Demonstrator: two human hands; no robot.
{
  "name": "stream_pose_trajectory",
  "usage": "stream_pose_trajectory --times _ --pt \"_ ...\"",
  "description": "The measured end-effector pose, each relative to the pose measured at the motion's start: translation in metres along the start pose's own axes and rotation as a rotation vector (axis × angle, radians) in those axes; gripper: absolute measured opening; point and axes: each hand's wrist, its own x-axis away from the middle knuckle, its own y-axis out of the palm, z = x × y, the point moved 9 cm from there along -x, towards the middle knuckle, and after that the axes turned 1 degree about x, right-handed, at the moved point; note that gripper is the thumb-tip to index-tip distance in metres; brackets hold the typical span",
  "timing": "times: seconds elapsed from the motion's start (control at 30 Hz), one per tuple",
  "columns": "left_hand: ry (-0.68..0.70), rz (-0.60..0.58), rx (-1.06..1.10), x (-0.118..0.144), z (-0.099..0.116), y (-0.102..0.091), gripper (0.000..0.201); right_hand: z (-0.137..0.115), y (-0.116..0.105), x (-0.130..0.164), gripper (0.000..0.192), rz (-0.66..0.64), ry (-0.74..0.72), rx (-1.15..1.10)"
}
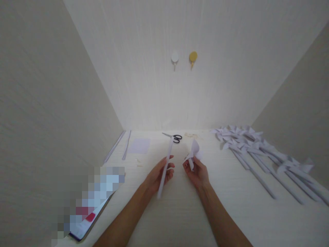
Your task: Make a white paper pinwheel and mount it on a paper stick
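Observation:
In my left hand (160,173) is a long, thin white paper stick (166,168), slanting up toward the back of the table. The fingers curl around its middle. My right hand (197,173) pinches a white paper pinwheel head (193,152) by its lower part, its curved blades standing above the fingers. The two hands are apart, with the stick and the pinwheel head not touching. Just beyond the stick's upper end lie scissors (176,138) with black handles.
Several finished paper pinwheels (246,147) on sticks are piled at the right. At the left are a square paper sheet (139,145), loose paper sticks (114,146) and a phone (96,206), partly blurred out. Small pale scraps (191,135) lie near the wall, which bears two hooks (193,57).

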Motion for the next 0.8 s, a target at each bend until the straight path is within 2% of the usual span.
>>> stream_pose_trajectory --times 0.2,0.37,0.53,0.8 --pt "-0.063 0.074 0.021 -0.005 -0.011 -0.011 0.02 0.003 0.001 0.0 0.014 -0.016 0.021 0.008" --pt "-0.005 -0.023 0.015 -0.007 -0.009 -0.001 0.019 0.007 0.002 -0.001 0.012 -0.015 0.066 -0.051" --pt "-0.045 -0.063 -0.005 -0.007 -0.014 0.008 0.019 0.008 0.004 0.0 0.011 -0.043 0.094 -0.087" --pt "-0.08 -0.085 0.087 -0.011 -0.013 -0.001 0.024 0.008 0.005 0.0 0.012 -0.05 0.09 -0.12"
